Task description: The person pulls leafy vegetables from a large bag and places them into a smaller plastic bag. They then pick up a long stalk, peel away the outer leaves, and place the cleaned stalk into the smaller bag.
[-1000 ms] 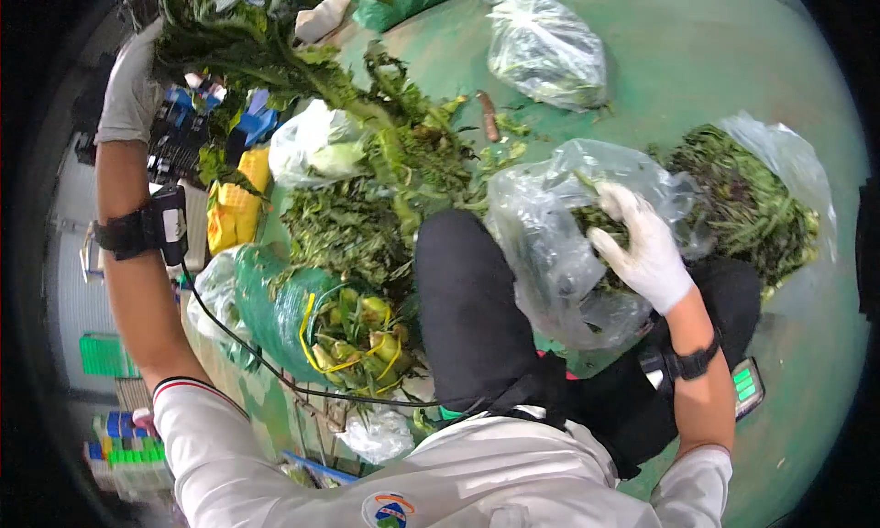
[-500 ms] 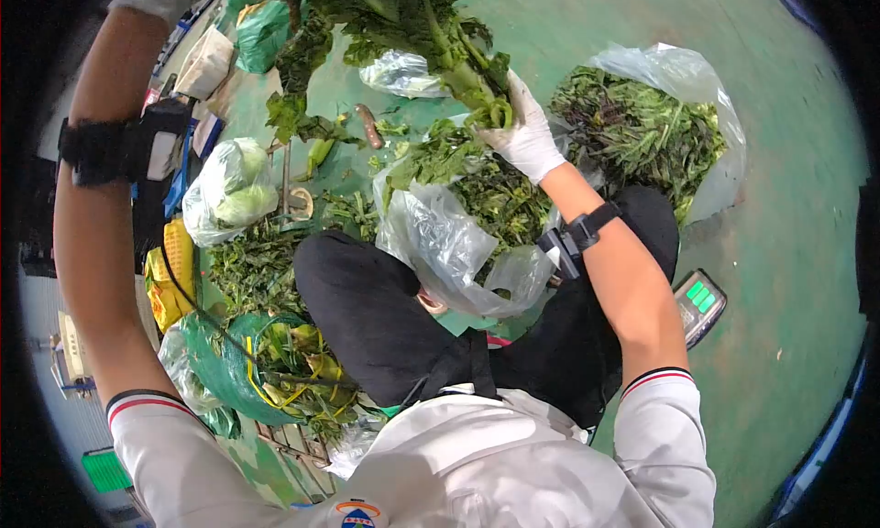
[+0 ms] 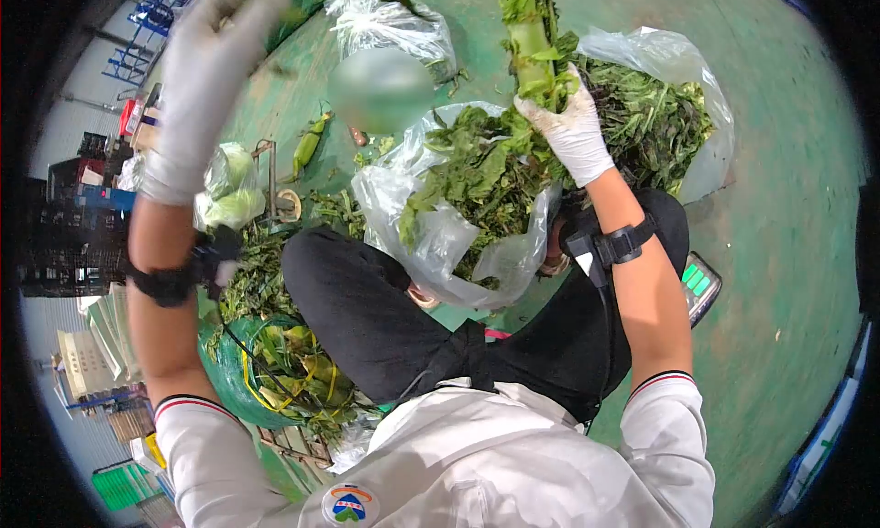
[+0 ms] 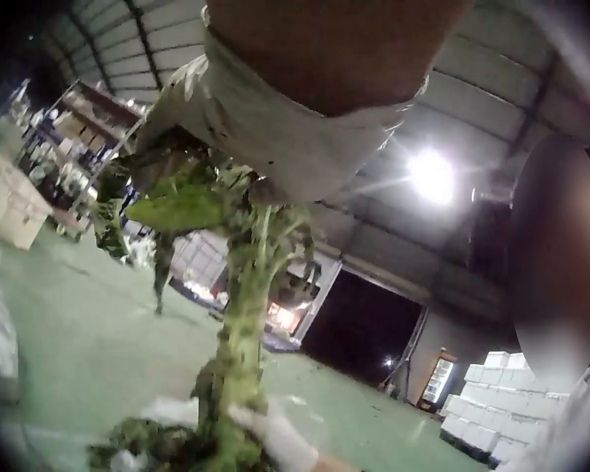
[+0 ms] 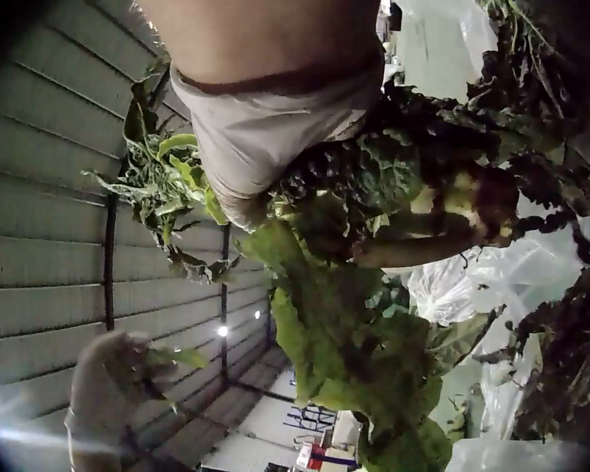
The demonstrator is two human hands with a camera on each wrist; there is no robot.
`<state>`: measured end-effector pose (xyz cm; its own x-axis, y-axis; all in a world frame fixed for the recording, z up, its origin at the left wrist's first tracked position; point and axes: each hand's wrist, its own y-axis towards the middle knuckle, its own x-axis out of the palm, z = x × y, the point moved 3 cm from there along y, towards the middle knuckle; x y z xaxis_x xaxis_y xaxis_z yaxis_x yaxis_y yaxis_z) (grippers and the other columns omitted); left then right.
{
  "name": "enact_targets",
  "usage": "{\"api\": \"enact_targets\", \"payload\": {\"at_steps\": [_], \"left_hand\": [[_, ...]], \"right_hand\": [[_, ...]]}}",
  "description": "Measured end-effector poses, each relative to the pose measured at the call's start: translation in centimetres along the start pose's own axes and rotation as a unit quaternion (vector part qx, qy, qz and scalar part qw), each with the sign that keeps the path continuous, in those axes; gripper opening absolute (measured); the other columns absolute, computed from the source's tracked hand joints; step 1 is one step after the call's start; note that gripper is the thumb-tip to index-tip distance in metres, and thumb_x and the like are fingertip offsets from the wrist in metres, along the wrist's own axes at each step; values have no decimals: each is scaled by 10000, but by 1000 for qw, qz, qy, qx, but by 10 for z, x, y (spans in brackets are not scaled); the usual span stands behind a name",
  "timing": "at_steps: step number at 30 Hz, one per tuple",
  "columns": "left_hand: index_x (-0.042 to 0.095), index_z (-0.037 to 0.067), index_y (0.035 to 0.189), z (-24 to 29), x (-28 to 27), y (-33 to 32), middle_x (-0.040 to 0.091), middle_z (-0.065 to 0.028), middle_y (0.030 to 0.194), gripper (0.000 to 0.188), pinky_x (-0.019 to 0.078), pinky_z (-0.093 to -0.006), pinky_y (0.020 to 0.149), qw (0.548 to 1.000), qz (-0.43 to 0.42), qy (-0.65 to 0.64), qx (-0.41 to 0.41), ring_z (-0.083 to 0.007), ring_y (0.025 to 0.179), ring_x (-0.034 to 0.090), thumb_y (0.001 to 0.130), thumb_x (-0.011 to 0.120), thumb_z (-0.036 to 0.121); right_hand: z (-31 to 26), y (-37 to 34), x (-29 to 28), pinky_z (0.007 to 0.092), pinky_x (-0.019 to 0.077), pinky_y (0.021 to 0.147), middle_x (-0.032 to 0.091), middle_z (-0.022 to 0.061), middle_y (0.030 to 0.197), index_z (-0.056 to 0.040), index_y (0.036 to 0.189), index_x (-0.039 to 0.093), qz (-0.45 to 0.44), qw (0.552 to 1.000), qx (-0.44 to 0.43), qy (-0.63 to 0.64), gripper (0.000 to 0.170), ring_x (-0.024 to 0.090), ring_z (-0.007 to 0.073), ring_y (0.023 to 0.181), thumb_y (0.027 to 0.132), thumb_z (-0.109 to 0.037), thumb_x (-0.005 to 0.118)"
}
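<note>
My gloved right hand (image 3: 573, 134) grips the lower part of a thick, pale-green leafy stalk (image 3: 530, 47), held up over an open plastic bag (image 3: 412, 244). Wilted leaves (image 3: 481, 193) fill that bag. Raised high at the left, my gloved left hand (image 3: 215, 79) is blurred, its fingers curled. The right wrist view has torn green leaf (image 5: 172, 362) pinched in this left hand, well apart from the stalk. In the left wrist view the stalk (image 4: 241, 344) stands upright with leaves hanging off its upper end.
A second bag of dark leaves (image 3: 646, 138) lies on the right, with a digital scale (image 3: 702, 285) nearer me. On the left are bagged cabbages (image 3: 234, 189), an ear of corn (image 3: 310, 148) and a green mesh sack (image 3: 225, 377). Another clear bag (image 3: 399, 28) lies farther off.
My right hand has gone from the open bag up to the stalk's base and grips it. My left hand, earlier at the stalk's upper leaves, now appears apart from it at the left.
</note>
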<state>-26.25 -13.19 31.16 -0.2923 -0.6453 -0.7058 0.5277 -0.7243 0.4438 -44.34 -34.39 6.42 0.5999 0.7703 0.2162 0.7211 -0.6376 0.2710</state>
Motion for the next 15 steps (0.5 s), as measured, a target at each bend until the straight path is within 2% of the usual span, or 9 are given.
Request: {"api": "enact_targets", "payload": {"at_steps": [1,2,3,5,6,8,11,14,15], "left_hand": [[629,50,1104,-9,18,-20,628,-7,899,322,430,-203,611,998,-10,-54,-38,-59,694,525,873,629,275],[637,43,1049,-24,39,-37,625,7,875,255,427,-201,600,998,6,-69,3,-52,678,524,862,646,216],[644,32,949,-33,60,-58,628,2,849,150,447,-221,620,992,-35,-102,-66,-70,686,542,841,647,136],[626,-9,841,-72,118,-92,634,-46,782,92,482,-267,670,992,-108,10,-69,-135,696,578,819,616,80],[608,-2,992,-78,146,-107,641,-115,905,217,486,-304,778,965,-227,-38,-124,-212,830,606,808,643,107],[519,12,1197,-133,209,-145,594,-197,1104,490,439,-356,924,966,-256,0,24,-294,1041,570,802,684,250],[430,-8,1267,-178,246,-183,608,-262,1031,702,475,-413,830,931,-364,-26,-23,-356,981,604,796,651,463],[416,1,1313,-153,205,-182,530,-273,1210,817,399,-395,989,847,-520,77,-78,-369,1132,524,793,571,612],[441,0,1295,-146,190,-180,554,-271,1173,815,414,-398,964,804,-576,112,-95,-369,1096,547,795,542,636]], "right_hand": [[3,5,-7,282,478,887,548,93,1129,37,1289,342,29,989,-36,-144,685,551,145,1001,749,-51,755],[-8,1,-1,273,469,878,561,93,1112,33,1236,401,23,999,-43,-2,620,558,139,982,750,-89,766],[-8,1,-3,275,474,876,559,92,1113,27,1237,400,18,999,-37,-8,613,559,140,980,754,-82,761],[-11,2,-5,277,479,874,558,90,1114,19,1241,396,9,999,-33,-41,609,561,142,978,759,-75,756],[-15,2,-3,277,479,876,559,88,1115,17,1244,393,5,997,-35,-66,612,561,143,978,759,-73,755],[-11,1,0,276,480,877,558,87,1118,15,1243,396,5,999,-28,-30,609,562,143,977,757,-69,755],[1,-1,7,272,482,877,545,92,1143,26,1205,440,19,980,2,200,575,561,144,972,739,-56,767],[-5,4,-2,283,495,887,524,102,1171,23,1196,450,29,998,-31,-35,547,559,152,974,743,-27,753],[-18,3,1,290,501,887,533,97,1147,20,1173,459,43,993,-61,-89,512,553,150,978,750,-26,745]]}}
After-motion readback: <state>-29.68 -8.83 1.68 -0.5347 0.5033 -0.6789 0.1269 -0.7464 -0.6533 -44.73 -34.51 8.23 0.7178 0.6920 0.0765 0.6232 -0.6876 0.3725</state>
